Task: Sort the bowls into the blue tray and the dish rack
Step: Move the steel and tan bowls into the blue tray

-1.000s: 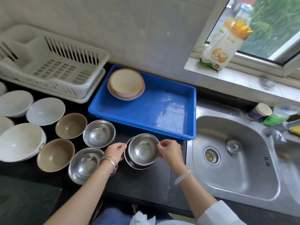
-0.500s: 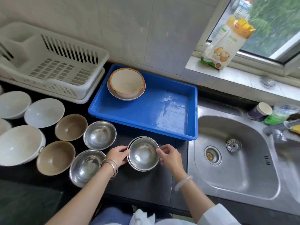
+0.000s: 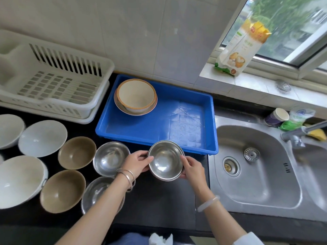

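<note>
While the left hand curls against the left side and the right hand against the right side, the nested steel bowls are gripped between them, mouth up. A doubled rim shows that one bowl lies inside the other. Each thumb rests on the rim on its own side.

The pair is at the near edge of the blue tray, towards its right end, and its far rim overlaps the tray's near wall in the view. Whether it rests on the counter or is held clear of it I cannot tell.

A cream bowl stands on a plate in the tray's far left corner. The white dish rack sits at the far left of the counter, just beside the tray's left wall.

A steel bowl stands on the counter just beside the left hand. A second steel bowl stands nearer the counter's near edge, partly hidden under the left forearm. Two brown bowls come next to the left, one behind the other. Several white bowls stand beyond them, towards the counter's left edge.

A steel sink lies to the right of the tray and the hands.
</note>
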The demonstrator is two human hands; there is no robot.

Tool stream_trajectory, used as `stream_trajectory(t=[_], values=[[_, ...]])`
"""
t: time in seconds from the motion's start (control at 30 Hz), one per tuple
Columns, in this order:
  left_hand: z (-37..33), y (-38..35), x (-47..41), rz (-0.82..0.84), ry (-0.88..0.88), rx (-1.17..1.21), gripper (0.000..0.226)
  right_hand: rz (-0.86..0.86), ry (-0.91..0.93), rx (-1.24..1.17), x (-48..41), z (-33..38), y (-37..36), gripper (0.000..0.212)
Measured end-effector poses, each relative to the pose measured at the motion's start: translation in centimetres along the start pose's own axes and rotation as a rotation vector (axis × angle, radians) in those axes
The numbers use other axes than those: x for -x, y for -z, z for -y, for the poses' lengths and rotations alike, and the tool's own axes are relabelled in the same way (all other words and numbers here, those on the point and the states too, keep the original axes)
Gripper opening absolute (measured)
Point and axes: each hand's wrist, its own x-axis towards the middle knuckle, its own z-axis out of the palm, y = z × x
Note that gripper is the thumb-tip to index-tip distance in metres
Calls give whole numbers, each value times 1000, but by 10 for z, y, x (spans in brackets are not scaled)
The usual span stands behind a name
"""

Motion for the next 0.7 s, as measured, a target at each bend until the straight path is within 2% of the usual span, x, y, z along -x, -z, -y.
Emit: stream_trajectory(t=[0.1, 0.4, 0.6, 0.7], values=[[-27, -6, -12, -5, -35, -22, 22, -30, 19, -63, -10, 22, 3, 29], [-86, -43, -68, 6, -12, 17, 29, -80, -16, -169, -66, 71, 17, 23], [-88, -57, -106, 11, 36, 127, 30, 9, -87, -171, -119, 85, 10, 28], [-85, -62, -122, -1, 78, 171, 22, 63, -137, -174, -140, 84, 4, 29]])
